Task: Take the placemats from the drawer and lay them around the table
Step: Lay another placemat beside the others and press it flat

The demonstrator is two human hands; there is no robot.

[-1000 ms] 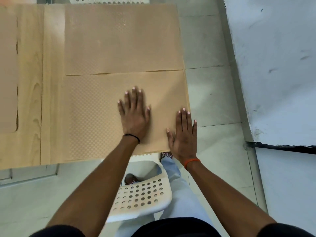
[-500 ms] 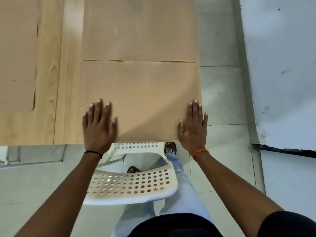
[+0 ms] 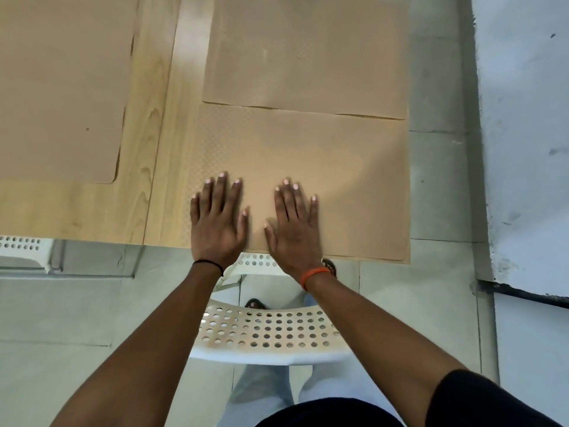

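Near mat (image 3: 338, 180) flat at table (image 3: 92, 211) corner, edge to edge with far mat (image 3: 308, 50). Left hand (image 3: 217, 223) and right hand (image 3: 292, 229) pressed flat on it, fingers straight, grasping nothing. Third mat (image 3: 58, 87) leftward. White chair (image 3: 264, 334) below.

The camera on my head looks steeply down, close over the table (image 3: 92, 211) edge, my forearms reaching up from the frame's bottom.
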